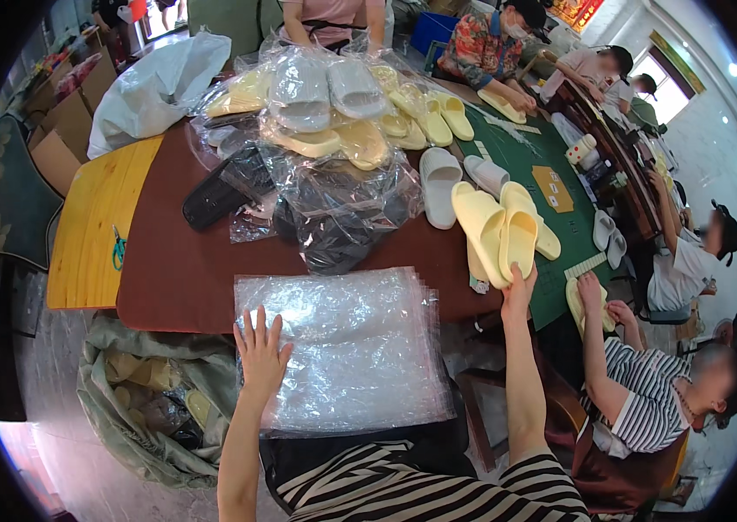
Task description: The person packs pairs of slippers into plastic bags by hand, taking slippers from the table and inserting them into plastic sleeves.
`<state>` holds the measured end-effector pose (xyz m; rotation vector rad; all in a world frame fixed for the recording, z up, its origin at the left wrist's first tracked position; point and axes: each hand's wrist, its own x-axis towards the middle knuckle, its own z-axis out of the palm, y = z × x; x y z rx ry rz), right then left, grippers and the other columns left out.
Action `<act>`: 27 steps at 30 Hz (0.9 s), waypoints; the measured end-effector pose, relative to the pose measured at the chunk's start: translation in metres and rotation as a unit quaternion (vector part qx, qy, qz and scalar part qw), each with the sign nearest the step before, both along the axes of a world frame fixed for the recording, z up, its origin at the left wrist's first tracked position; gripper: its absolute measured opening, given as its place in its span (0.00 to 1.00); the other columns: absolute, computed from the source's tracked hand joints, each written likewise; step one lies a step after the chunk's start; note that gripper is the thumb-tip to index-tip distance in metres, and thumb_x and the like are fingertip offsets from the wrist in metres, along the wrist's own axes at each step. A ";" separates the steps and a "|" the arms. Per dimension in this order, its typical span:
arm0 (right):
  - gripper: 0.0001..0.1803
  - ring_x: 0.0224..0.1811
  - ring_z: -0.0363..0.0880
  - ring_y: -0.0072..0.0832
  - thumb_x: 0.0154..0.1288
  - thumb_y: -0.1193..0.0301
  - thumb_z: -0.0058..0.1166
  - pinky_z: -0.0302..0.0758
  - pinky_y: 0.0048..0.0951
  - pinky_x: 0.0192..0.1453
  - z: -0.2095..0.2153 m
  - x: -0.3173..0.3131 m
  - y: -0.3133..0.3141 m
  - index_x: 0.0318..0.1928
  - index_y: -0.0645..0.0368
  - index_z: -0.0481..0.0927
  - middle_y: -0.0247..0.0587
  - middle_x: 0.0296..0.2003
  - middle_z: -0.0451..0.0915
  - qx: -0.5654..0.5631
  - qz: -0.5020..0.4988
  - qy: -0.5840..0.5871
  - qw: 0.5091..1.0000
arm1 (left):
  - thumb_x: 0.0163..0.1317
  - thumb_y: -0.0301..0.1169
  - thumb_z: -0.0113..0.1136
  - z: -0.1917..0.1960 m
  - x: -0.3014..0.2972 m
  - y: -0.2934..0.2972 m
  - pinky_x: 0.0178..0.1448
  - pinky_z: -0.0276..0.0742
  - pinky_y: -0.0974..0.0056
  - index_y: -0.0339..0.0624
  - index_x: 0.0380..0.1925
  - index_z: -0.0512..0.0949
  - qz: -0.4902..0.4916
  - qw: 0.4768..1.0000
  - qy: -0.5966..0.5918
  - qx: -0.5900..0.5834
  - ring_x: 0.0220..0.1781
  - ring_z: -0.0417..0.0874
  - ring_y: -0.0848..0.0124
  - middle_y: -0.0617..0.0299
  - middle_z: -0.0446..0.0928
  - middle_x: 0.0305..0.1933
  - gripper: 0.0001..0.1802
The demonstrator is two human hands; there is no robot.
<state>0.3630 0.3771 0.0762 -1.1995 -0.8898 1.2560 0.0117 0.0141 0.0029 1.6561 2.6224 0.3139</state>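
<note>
My left hand (262,355) lies flat with fingers spread on the left side of a stack of clear plastic bags (355,348). The stack rests at the table's near edge and over my lap. Out to the right, my right hand (518,291) grips a pair of pale yellow slippers (518,228) by their near ends. More yellow slipper shows behind that pair, partly hidden. Just left of it, a grey slipper (440,187) sits on the brown table (186,287).
Bagged grey, yellow and black slippers (299,96) are heaped at the table's far side. Teal scissors (118,248) lie on a yellow board. An open sack (212,452) with slippers stands at lower left. To the right, a co-worker in stripes (656,391) handles a yellow slipper beside the green mat (560,291).
</note>
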 end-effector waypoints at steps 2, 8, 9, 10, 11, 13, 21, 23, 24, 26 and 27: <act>0.38 0.68 0.66 0.38 0.69 0.71 0.56 0.68 0.37 0.68 -0.018 -0.002 0.035 0.73 0.56 0.51 0.46 0.68 0.61 0.027 -0.017 -0.049 0.998 | 0.68 0.48 0.52 0.000 0.003 0.005 0.79 0.33 0.35 0.49 0.71 0.62 -0.011 1.000 -0.002 0.006 0.81 0.40 0.44 0.48 0.46 0.80 0.34; 0.45 0.67 0.66 0.42 0.71 0.58 0.57 0.73 0.45 0.63 -0.062 -0.004 0.086 0.76 0.40 0.41 0.47 0.70 0.56 0.044 -0.017 -0.130 0.990 | 0.68 0.49 0.52 -0.002 0.005 0.010 0.78 0.34 0.34 0.49 0.71 0.61 -0.024 1.000 -0.009 0.017 0.80 0.41 0.43 0.48 0.46 0.79 0.34; 0.45 0.67 0.66 0.42 0.71 0.58 0.57 0.73 0.45 0.63 -0.061 -0.005 0.085 0.76 0.40 0.41 0.47 0.70 0.56 0.044 -0.011 -0.128 0.991 | 0.68 0.49 0.52 -0.003 0.006 0.008 0.78 0.34 0.33 0.49 0.71 0.61 -0.028 0.999 -0.011 0.021 0.80 0.41 0.42 0.48 0.46 0.79 0.35; 0.44 0.68 0.64 0.42 0.71 0.58 0.56 0.71 0.43 0.65 -0.058 -0.003 0.083 0.76 0.41 0.41 0.48 0.71 0.55 0.051 0.006 -0.076 0.996 | 0.67 0.50 0.54 -0.004 0.006 0.007 0.78 0.35 0.33 0.49 0.71 0.61 -0.028 0.999 -0.011 0.024 0.80 0.41 0.42 0.47 0.47 0.79 0.36; 0.44 0.70 0.63 0.42 0.72 0.58 0.56 0.69 0.42 0.67 -0.057 0.000 0.081 0.76 0.43 0.40 0.48 0.71 0.54 0.057 0.021 -0.025 0.998 | 0.67 0.50 0.54 -0.007 0.006 0.009 0.78 0.35 0.33 0.49 0.71 0.61 -0.026 0.999 -0.012 0.024 0.80 0.41 0.42 0.47 0.47 0.79 0.36; 0.40 0.71 0.60 0.44 0.73 0.60 0.53 0.64 0.41 0.71 -0.036 -0.028 0.051 0.76 0.50 0.45 0.50 0.72 0.54 0.015 0.004 -0.127 0.992 | 0.67 0.50 0.54 -0.005 0.004 -0.004 0.78 0.35 0.33 0.49 0.71 0.62 -0.012 1.000 -0.005 0.013 0.80 0.42 0.42 0.47 0.48 0.79 0.36; 0.18 0.65 0.70 0.41 0.64 0.72 0.57 0.65 0.41 0.70 0.038 -0.155 -0.122 0.55 0.58 0.79 0.44 0.56 0.78 0.395 0.518 -0.355 0.670 | 0.65 0.53 0.56 -0.004 0.006 0.015 0.76 0.40 0.32 0.55 0.70 0.64 0.006 0.999 0.046 -0.028 0.79 0.45 0.44 0.49 0.53 0.77 0.35; 0.23 0.70 0.64 0.42 0.63 0.66 0.60 0.59 0.51 0.73 0.002 -0.193 -0.150 0.58 0.54 0.77 0.44 0.63 0.72 0.483 0.563 -0.395 0.542 | 0.64 0.50 0.58 -0.005 0.005 0.014 0.75 0.44 0.32 0.52 0.70 0.63 -0.001 1.000 0.023 -0.011 0.79 0.47 0.43 0.48 0.52 0.77 0.36; 0.26 0.73 0.59 0.43 0.62 0.61 0.61 0.54 0.60 0.74 -0.012 -0.207 -0.164 0.61 0.50 0.76 0.42 0.67 0.68 0.511 0.555 -0.428 0.499 | 0.63 0.50 0.59 -0.004 0.004 0.011 0.75 0.44 0.32 0.53 0.70 0.64 0.005 1.000 0.007 -0.013 0.79 0.47 0.44 0.48 0.52 0.77 0.36; 0.30 0.75 0.53 0.45 0.61 0.56 0.61 0.49 0.65 0.74 -0.030 -0.219 -0.174 0.64 0.44 0.73 0.41 0.70 0.62 0.494 0.567 -0.455 0.478 | 0.64 0.49 0.59 -0.002 0.002 0.001 0.75 0.44 0.31 0.53 0.70 0.64 0.010 0.999 -0.034 0.034 0.79 0.46 0.45 0.50 0.52 0.77 0.36; 0.34 0.78 0.47 0.47 0.61 0.52 0.61 0.44 0.71 0.74 -0.040 -0.223 -0.178 0.68 0.39 0.71 0.40 0.74 0.57 0.474 0.571 -0.489 0.459 | 0.65 0.49 0.58 0.001 0.003 -0.004 0.75 0.44 0.30 0.53 0.70 0.64 0.011 0.997 -0.044 0.066 0.79 0.46 0.46 0.51 0.53 0.77 0.35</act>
